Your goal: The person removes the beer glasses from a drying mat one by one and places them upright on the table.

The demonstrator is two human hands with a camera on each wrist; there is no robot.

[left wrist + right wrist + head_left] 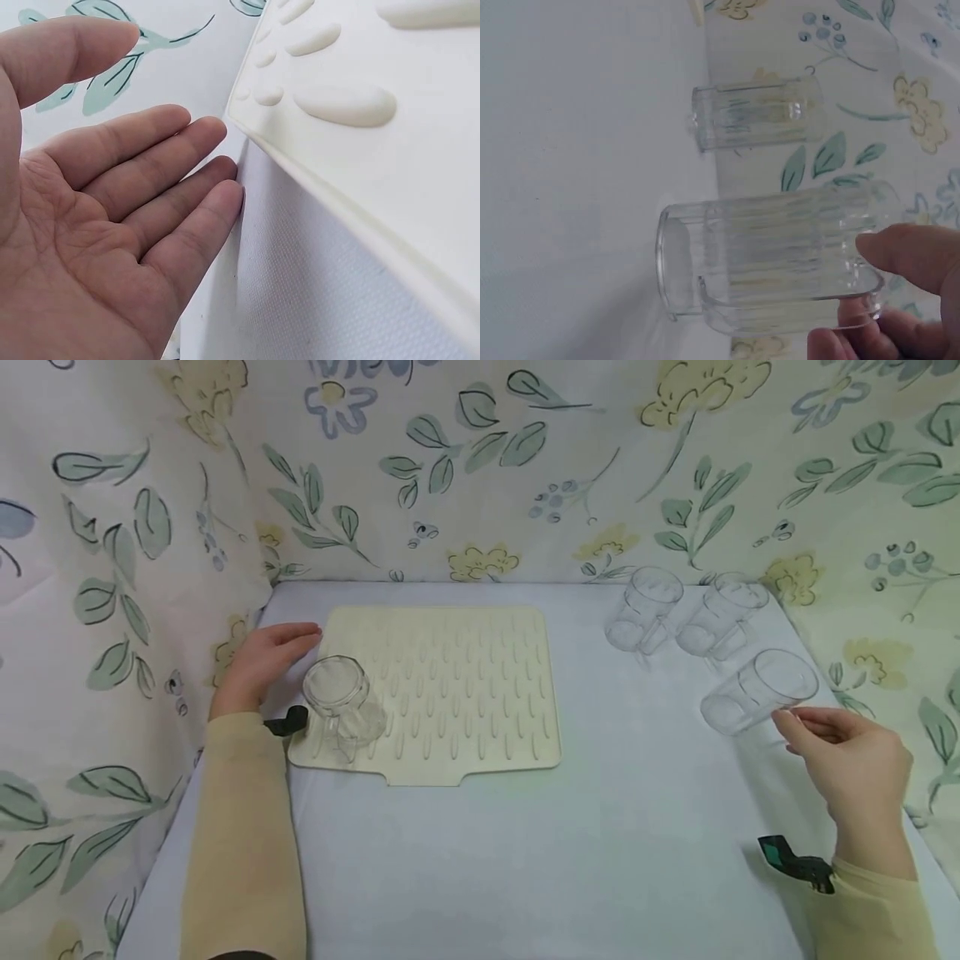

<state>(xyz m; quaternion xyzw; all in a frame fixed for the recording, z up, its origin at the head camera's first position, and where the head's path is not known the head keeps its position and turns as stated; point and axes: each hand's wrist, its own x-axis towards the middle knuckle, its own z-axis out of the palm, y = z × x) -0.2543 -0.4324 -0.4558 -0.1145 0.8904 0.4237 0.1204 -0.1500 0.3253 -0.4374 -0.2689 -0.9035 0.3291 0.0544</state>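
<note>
My right hand [855,768] holds a clear mug [753,693] by its handle at the right side of the table. In the right wrist view the thumb and curled fingers are at the handle end of this mug [772,240]. At the left, my left hand [266,660] has its fingers extended, with fingertips right at the edge of a cream drying mat [465,693]. Its palm and loosely bent fingers show empty in the left wrist view, beside the mat's corner [337,157]. Another clear mug [337,689] stands on the mat's left front part, close to that hand.
Two more clear mugs, a left one [645,610] and a right one [722,614], stand at the back right of the white table [525,860]. Floral cloth [480,468] hangs behind the table and along both sides.
</note>
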